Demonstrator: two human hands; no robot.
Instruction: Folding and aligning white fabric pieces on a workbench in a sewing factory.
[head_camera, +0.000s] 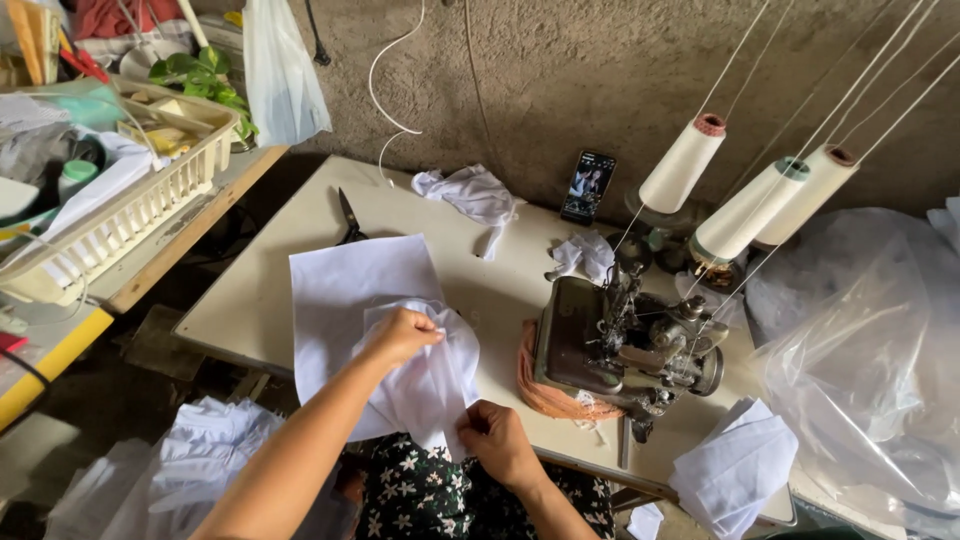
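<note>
Fingers of the left hand were pinched on the top edge of a white cloth piece, lifting it off the table. The right hand gripped the same piece at its lower edge, near the person's lap, so the cloth hung slack between the two hands, just left of the sewing machine. It had not reached the needle; nothing lay under the machine's foot, so stitching on this piece looked not yet begun. A flat white sheet lay on the table beneath the held piece, apparently untouched. Folded white pieces sat stacked at the table's right corner, and more white cloth lay heaped on the floor at the left; which pile was finished work I could not tell. Scissors lay beyond the sheet, well apart from both hands. Three thread cones stood behind the machine, a phone leaned on the wall, and scraps lay near it
</note>
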